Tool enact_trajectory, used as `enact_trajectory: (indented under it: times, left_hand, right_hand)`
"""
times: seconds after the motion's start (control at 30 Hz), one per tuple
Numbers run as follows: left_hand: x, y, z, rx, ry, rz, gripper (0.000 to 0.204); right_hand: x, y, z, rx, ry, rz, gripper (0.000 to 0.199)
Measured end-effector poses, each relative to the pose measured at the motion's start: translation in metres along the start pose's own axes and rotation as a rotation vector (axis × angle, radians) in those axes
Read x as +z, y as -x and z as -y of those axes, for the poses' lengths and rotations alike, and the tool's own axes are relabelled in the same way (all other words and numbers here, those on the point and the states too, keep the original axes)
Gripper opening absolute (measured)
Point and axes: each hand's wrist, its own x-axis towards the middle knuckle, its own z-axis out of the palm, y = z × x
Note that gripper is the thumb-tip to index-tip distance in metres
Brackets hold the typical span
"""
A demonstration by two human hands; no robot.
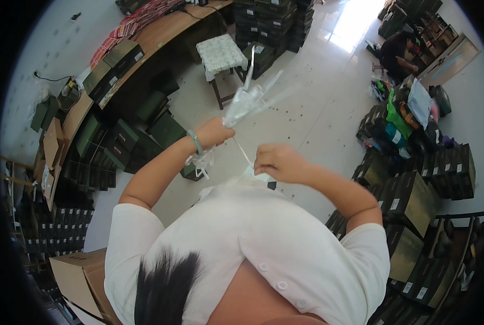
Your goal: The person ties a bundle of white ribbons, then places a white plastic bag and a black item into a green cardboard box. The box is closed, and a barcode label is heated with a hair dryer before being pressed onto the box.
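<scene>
My left hand [215,131] is closed round a bunch of thin, whitish plastic strips [244,105], which fans out above the fist and is partly blurred. A pale green bangle [195,142] circles that wrist, and more white strips [201,161] dangle below it. From the left fist a narrow white strip [243,151] slants down to my right hand [280,162]. The right fingers are pinched together at its lower end, close in front of my white shirt. Whatever lies inside the pinch is hidden by the fingers.
A stool with a patterned cover [222,56] stands ahead on the tiled floor [312,103]. At left runs a wooden counter [158,38] with dark boxes [125,143] beneath. Stacked dark boxes [410,200] line the right side. A person [398,54] bends over at far right.
</scene>
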Motion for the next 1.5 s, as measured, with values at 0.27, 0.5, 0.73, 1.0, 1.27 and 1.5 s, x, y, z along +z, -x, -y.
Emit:
enact_trajectory:
  times: [0.27, 0.5, 0.73, 1.0, 1.27, 1.5]
  left_hand:
    - [0.036, 0.057, -0.064, 0.256, 0.066, 0.644, 0.01]
    - [0.0, 0.057, -0.068, 0.164, 0.712, 0.316, 0.01]
    - [0.014, 0.051, -0.035, 0.172, 0.394, 0.413, 0.006]
    - [0.047, 0.04, -0.032, 0.043, 0.394, 0.31, 0.016]
    - [0.057, 0.037, -0.019, 0.207, -0.26, 0.012, 0.027]
    - [0.058, 0.056, -0.041, 0.399, -0.679, 0.091, 0.029]
  right_hand:
    - [-0.08, -0.081, -0.018, 0.138, -0.025, 0.001, 0.009]
    - [0.0, -0.043, -0.065, 0.245, -0.514, 0.038, 0.014]
    - [0.005, -0.032, 0.003, -0.06, 0.072, -0.426, 0.006]
    - [0.017, -0.045, -0.012, 0.191, -0.057, -0.527, 0.007]
    - [-0.001, -0.032, 0.012, 0.116, 0.337, -0.35, 0.007]
    - [-0.03, -0.023, 0.046, -0.153, 0.547, -0.109, 0.011]
